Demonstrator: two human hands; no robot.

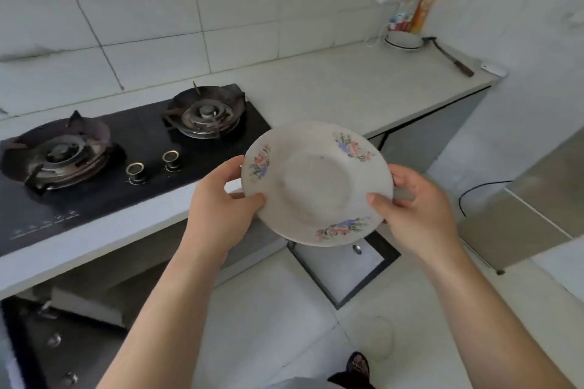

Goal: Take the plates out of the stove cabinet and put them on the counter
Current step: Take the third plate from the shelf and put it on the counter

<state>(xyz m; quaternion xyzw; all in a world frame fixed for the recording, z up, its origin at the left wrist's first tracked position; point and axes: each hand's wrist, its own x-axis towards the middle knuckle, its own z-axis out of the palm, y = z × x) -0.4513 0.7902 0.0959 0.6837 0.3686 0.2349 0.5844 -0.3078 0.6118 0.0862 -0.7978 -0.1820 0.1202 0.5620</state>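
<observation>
A white plate point(316, 181) with pink and blue flower prints on its rim is held in the air, tilted toward me, just off the front edge of the pale counter point(331, 95). My left hand point(221, 202) grips its left rim and my right hand point(417, 199) grips its right rim, thumbs on top. Under the stove, the cabinet point(94, 287) stands open and dark; its inside is mostly hidden. One cabinet door point(344, 268) hangs open below the plate.
A black two-burner gas stove point(126, 148) with two knobs fills the counter's left. At the far right corner stand a small pot point(404, 39), bottles point(414, 9) and a dark-handled utensil point(452, 57). A second open door point(47, 350) is at lower left. A black cable point(474, 189) lies on the floor.
</observation>
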